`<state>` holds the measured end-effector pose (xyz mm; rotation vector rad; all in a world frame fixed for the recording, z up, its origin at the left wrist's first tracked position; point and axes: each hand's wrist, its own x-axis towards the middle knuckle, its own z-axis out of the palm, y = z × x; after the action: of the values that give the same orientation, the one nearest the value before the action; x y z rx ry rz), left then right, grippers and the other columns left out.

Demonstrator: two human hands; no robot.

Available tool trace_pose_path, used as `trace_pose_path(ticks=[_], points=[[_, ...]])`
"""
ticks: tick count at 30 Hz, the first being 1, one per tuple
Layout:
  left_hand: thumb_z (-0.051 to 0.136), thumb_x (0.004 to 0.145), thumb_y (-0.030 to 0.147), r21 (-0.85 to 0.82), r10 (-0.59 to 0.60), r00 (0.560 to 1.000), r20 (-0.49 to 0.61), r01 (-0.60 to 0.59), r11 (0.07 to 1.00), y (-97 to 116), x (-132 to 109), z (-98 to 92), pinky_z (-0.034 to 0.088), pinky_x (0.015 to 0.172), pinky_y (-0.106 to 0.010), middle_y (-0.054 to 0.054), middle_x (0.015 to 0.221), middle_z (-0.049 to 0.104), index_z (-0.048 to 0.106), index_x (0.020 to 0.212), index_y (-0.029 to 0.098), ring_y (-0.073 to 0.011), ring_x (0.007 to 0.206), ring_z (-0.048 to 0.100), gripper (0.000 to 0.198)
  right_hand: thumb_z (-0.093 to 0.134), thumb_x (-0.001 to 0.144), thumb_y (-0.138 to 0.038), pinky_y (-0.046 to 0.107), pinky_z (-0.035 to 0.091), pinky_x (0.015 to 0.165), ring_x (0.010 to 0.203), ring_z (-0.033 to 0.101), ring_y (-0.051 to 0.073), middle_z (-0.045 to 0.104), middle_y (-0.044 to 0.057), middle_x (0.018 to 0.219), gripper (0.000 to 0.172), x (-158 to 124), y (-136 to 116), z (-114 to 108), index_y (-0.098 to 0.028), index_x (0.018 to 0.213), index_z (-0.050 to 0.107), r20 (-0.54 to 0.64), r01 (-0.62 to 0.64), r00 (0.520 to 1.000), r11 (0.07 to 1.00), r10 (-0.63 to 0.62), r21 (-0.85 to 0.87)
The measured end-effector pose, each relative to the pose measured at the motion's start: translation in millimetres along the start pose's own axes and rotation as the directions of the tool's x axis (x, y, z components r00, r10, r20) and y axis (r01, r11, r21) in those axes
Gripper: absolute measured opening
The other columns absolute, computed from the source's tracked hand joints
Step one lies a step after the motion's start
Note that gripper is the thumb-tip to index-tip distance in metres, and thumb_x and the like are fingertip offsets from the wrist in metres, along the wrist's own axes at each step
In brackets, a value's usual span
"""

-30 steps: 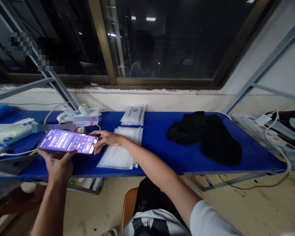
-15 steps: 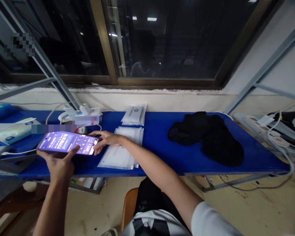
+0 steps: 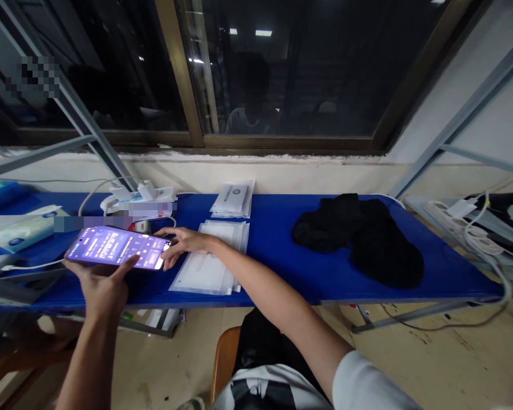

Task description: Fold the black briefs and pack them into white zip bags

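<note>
Head cam view: I had the phone (image 3: 117,247) lying long-ways side to side in my left hand (image 3: 100,287), fingers curled under it, thumb on the screen. My right hand (image 3: 183,245) was at its 3 o'clock end, nearer that end, fingers spread, not clamped. Plastic sleeves (image 3: 207,273) sat just below on the blue table (image 3: 273,273), black cloth (image 3: 359,242) further off at 3 o'clock.

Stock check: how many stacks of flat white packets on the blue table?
2: a rear stack at the blue table's back edge, a front stack by the right hand.
</note>
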<state>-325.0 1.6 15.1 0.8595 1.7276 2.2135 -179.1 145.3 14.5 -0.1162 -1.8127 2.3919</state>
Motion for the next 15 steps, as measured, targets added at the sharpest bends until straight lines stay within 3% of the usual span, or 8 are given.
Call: trace_pose_path(ticks=[10, 15], points=[[0.086, 0.029, 0.009, -0.047, 0.008, 1.000, 0.015, -0.007, 0.999, -5.4, 4.1, -2.0, 0.047, 0.075, -0.017, 0.003, 0.110, 0.054, 0.033, 0.104, 0.027, -0.0121, 0.096, 0.055, 0.094, 0.083, 0.076, -0.007, 0.030, 0.065, 0.074, 0.067, 0.076, 0.017, 0.071, -0.002, 0.077, 0.087, 0.4, 0.1, -1.9, -0.016, 0.151, 0.038, 0.022, 0.007, 1.000, 1.000, -0.007, -0.012], [0.080, 0.029, 0.008, -0.155, -0.040, 0.999, 0.026, 0.044, 0.987, 0.3, 3.2, 0.3, 0.044, 0.066, -0.015, 0.007, 0.095, 0.053, 0.031, 0.097, 0.027, -0.0087, 0.081, 0.051, 0.086, 0.078, 0.080, -0.004, 0.027, 0.064, 0.073, 0.066, 0.074, 0.015, 0.070, -0.003, 0.076, 0.084, -0.9, -1.6, -0.5, -0.017, 0.152, 0.038, 0.006, 0.012, 1.000, 0.999, -0.012, -0.041]])
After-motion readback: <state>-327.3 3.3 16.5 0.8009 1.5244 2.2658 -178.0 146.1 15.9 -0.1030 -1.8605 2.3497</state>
